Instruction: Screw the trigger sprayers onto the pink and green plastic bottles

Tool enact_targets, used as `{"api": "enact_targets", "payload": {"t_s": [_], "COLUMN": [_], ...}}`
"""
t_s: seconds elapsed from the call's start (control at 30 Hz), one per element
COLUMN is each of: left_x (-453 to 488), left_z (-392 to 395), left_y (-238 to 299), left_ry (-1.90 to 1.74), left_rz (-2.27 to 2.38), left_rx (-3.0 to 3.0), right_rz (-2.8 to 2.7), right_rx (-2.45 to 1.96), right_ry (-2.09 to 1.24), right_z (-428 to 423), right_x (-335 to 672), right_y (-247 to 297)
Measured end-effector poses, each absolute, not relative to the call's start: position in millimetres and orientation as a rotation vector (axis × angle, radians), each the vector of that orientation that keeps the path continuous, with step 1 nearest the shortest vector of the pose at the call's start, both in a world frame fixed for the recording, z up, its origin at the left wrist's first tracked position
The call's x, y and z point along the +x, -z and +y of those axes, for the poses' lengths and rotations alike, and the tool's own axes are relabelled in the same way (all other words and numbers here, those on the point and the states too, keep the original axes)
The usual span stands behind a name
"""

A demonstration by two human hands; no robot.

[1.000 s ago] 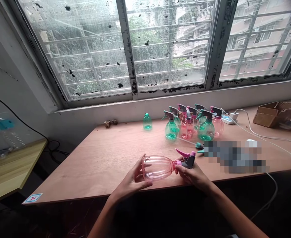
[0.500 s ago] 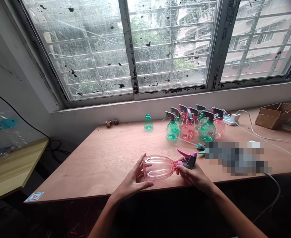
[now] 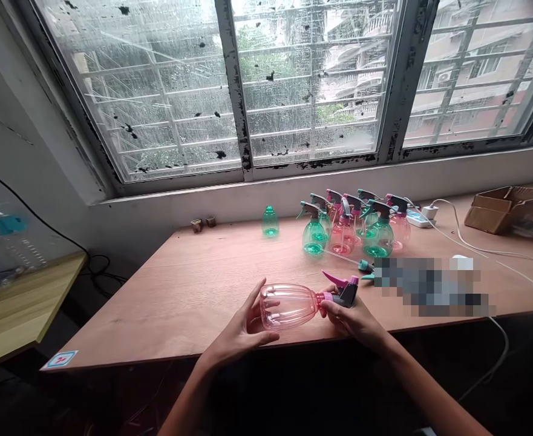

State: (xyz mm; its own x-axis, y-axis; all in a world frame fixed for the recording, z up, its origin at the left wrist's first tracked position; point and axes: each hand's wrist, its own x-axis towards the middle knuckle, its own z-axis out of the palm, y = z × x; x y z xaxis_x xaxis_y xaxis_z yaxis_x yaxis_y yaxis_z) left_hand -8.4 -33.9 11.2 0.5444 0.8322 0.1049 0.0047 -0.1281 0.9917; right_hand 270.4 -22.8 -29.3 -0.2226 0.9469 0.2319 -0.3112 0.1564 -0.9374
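A clear pink spray bottle point(image 3: 288, 306) lies on its side just above the front edge of the wooden table point(image 3: 193, 290). My left hand point(image 3: 243, 330) cups its round base with fingers curled around it. My right hand point(image 3: 354, 321) grips the neck, at the pink collar and grey trigger head point(image 3: 345, 290) with its pink lever. Both hands hold the same bottle.
Several finished green and pink spray bottles point(image 3: 352, 227) stand grouped at the back. A lone green bottle without a head point(image 3: 270, 221) stands to their left. A loose sprayer head point(image 3: 365, 266), white cables point(image 3: 497, 254), a power strip point(image 3: 418, 217) and a cardboard box point(image 3: 506, 207) lie to the right.
The hands and bottle stay in nearly the same place; only small shifts of the fingers and of the camera show.
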Motion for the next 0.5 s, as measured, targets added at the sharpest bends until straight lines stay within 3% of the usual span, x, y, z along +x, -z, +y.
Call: {"api": "enact_targets", "payload": {"t_s": [0.5], "left_x": [-7.5], "left_z": [-34.8], "left_y": [-13.5], "left_ry": [-0.827], "left_rz": [0.733], "left_rx": [1.538], "right_rz": [-1.257], "right_rx": [-0.726], "right_ry": [-1.345], "right_z": [-22.3], "right_x": [270.7], "right_y": [29.4]}}
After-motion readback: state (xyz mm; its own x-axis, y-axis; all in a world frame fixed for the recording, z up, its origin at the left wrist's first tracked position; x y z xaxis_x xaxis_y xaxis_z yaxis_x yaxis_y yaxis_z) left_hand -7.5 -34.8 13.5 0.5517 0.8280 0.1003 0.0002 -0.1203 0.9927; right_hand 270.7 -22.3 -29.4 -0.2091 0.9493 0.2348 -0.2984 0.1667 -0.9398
